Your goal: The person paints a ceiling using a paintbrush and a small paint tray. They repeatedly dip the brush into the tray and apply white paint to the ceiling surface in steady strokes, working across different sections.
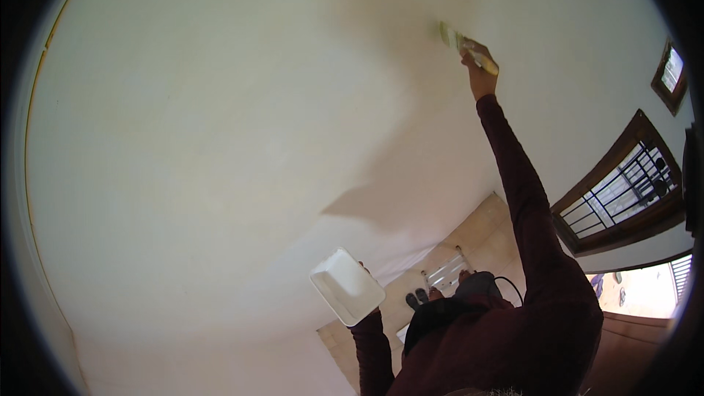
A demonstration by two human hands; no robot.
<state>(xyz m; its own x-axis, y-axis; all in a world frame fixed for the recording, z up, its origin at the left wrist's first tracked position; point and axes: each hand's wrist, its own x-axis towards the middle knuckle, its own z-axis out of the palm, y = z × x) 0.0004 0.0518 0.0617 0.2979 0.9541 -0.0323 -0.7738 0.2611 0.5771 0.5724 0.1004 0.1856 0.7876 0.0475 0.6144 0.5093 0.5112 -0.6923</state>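
Reaching up and out to the right, my right hand (479,72) is closed round a paintbrush (449,35). The brush's pale bristles are at the cream wall (198,132), slightly blurred; whether they touch it I cannot tell. Lower down, my left hand (377,312) holds a shallow white plastic tray (320,295) from beneath, tilted so its inside shows. Most of that hand is hidden behind the tray. The tray's inside looks white, and I cannot make out any paint in it. Both arms wear dark maroon sleeves.
My bare feet are far below, at a white-barred step or stool (446,273) on the tiled floor (480,240). Dark slippers (416,298) lie beside it. A barred wooden-framed window (620,189) and a smaller window (670,73) are at right, above a bright doorway (645,292).
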